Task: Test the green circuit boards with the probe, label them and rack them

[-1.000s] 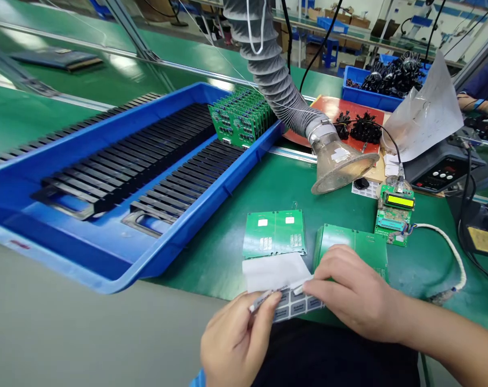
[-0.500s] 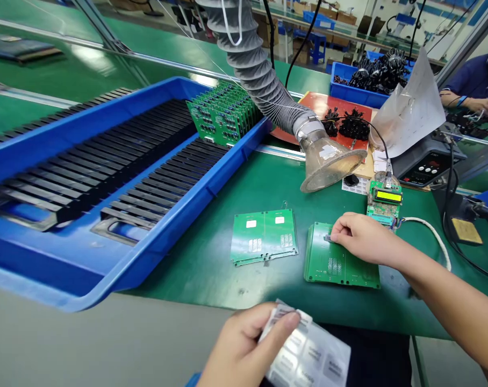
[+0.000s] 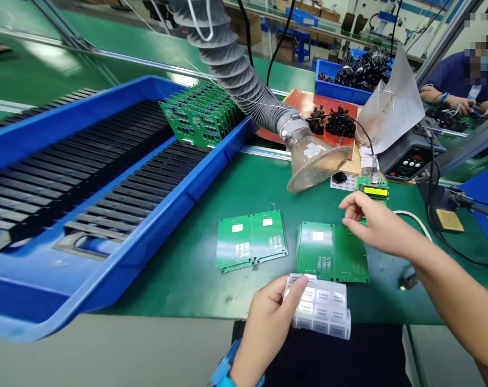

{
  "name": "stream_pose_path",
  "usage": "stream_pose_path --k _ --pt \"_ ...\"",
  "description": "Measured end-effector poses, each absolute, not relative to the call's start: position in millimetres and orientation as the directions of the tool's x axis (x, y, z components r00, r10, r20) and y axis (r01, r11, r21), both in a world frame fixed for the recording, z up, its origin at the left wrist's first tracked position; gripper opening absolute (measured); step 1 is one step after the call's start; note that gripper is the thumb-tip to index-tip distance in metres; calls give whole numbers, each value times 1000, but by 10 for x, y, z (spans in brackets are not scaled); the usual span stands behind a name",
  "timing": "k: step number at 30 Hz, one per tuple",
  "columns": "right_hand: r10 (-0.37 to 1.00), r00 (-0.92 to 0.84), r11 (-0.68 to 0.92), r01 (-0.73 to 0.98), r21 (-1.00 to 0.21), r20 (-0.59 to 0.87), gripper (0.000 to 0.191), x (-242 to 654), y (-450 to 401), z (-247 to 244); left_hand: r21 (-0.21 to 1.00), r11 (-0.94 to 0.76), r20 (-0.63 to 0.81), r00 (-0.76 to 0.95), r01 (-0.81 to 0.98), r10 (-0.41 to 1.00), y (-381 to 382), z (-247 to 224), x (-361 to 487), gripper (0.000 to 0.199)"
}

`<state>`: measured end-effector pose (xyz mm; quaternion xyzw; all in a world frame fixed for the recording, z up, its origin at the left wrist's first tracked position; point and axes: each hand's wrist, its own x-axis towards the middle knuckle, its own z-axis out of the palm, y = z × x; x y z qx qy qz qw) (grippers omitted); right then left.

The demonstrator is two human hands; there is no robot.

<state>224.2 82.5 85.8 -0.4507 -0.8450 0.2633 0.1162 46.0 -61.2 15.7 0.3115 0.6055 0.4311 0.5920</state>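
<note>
My left hand (image 3: 274, 312) pinches a sheet of printed silver-white labels (image 3: 322, 310) just below the boards. Above the right-hand stack of green circuit boards (image 3: 351, 255), my right hand (image 3: 373, 226) is raised with thumb and forefinger apart and nothing visible between them. A white label (image 3: 317, 236) lies on the left part of that stack's top board; its right part bears none. To the left, a second stack of green boards (image 3: 252, 239) has two white labels on top.
A blue tray (image 3: 147, 236) with black slotted racks and upright green boards fills the left. A fume hose hood (image 3: 316, 164) hangs over the mat. Behind my right hand is a small lit display (image 3: 375, 191). Another person (image 3: 453, 80) sits at the back right.
My right hand has lifted off the right-hand stack, its fingers parted, leaving a white label there. My left hand has risen with the label sheet towards the boards. The camera view has shifted.
</note>
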Motion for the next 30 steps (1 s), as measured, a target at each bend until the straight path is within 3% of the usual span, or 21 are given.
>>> stream_pose_path --k 4,8,19,24,26,28,30 --pt "736 -633 328 643 -692 -239 19 2512 902 826 889 432 -449 -104 -148 888 -619 105 478 55" --pt "734 -626 301 648 -699 -264 23 2541 863 713 886 443 -458 -120 -133 881 -591 104 494 62" --pt "714 -693 602 680 -419 -98 23 2417 712 731 877 474 -479 -100 -75 872 -571 212 488 59" --pt "728 -674 679 683 -268 126 9 2486 582 719 884 456 -465 -98 -104 880 -578 193 479 53" --pt "704 -705 697 661 -279 89 18 2532 513 734 894 429 -442 -102 -127 891 -606 180 465 50" --pt "648 -760 716 629 -301 -46 37 2562 453 756 896 416 -433 -105 -155 895 -659 164 441 49" --pt "604 -784 727 616 -303 -145 43 2561 425 792 877 436 -460 -95 -201 883 -734 149 412 49"
